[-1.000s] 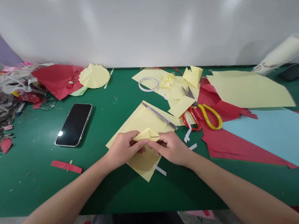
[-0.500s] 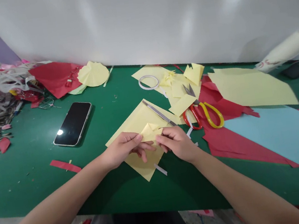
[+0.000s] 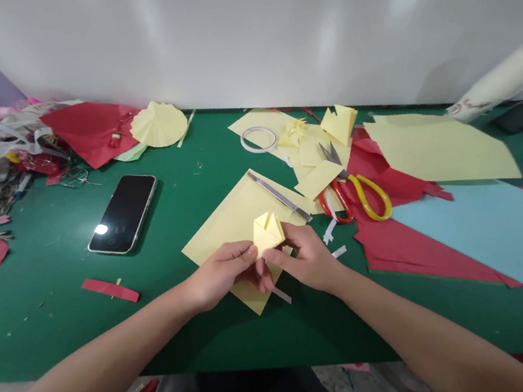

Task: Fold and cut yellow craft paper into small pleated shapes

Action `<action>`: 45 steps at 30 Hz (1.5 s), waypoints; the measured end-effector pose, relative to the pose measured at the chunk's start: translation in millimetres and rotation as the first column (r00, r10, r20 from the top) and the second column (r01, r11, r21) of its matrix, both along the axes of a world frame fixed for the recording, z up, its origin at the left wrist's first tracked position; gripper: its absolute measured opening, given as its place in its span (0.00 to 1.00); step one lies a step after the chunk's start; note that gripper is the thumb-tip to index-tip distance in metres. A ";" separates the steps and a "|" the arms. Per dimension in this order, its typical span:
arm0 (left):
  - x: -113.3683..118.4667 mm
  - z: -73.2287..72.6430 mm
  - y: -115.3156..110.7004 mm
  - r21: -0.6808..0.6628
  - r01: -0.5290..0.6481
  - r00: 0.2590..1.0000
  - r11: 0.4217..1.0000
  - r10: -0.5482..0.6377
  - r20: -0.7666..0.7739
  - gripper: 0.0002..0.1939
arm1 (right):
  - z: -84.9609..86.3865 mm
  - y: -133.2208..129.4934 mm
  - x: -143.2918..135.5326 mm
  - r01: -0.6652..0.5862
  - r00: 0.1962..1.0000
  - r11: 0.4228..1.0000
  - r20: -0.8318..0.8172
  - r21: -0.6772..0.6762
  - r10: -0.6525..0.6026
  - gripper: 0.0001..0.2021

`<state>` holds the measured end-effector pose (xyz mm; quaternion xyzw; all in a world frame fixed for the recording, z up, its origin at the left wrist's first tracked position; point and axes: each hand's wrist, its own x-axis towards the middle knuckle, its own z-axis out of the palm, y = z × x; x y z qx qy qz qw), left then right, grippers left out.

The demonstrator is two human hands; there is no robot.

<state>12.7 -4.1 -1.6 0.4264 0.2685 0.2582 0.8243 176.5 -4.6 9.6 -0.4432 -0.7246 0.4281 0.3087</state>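
Observation:
A small folded piece of yellow paper (image 3: 268, 233) is held up between my two hands, its creased face toward me. My left hand (image 3: 233, 269) pinches its lower left edge with the thumb in front. On the other side, my right hand (image 3: 305, 253) grips the lower right part, thumb in front and fingers behind. Below them lies a larger yellow sheet (image 3: 220, 228) on the green table. A slim metal tool, like tweezers or a cutter (image 3: 278, 195), rests on that sheet. Part of the sheet is hidden by my hands.
Scissors with red and yellow handles (image 3: 370, 196) lie right, on red paper (image 3: 407, 246). Behind are a white tape roll (image 3: 259, 148) and yellow scraps. A phone (image 3: 123, 215) sits left, near a red strip (image 3: 111, 290). A blue sheet (image 3: 498, 233) covers the right side.
The folded paper has been turned more upright, showing its creased face. My right hand has shifted its grip, fingers now behind the paper. The view has shifted slightly.

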 end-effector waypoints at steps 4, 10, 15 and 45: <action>-0.7 -1.0 -1.3 -0.065 0.052 0.998 0.997 -0.049 0.047 0.16 | -1.8 -0.2 1.2 -0.015 1.000 0.998 0.001 0.058 0.015 0.08; -2.7 -1.1 -1.4 -0.104 0.120 0.988 0.987 -0.109 0.106 0.17 | -2.6 0.3 -0.3 -0.032 0.994 0.998 -0.099 0.046 0.037 0.07; -2.0 0.8 -2.6 -0.052 0.066 0.997 0.996 -0.063 0.053 0.17 | -3.5 -0.2 0.6 -0.038 0.989 0.999 -0.145 0.014 0.039 0.04; -0.2 8.2 -4.8 0.609 0.079 0.825 0.789 0.291 -0.485 0.13 | -1.2 -2.9 -1.9 0.120 0.990 0.972 0.052 0.202 -0.134 0.05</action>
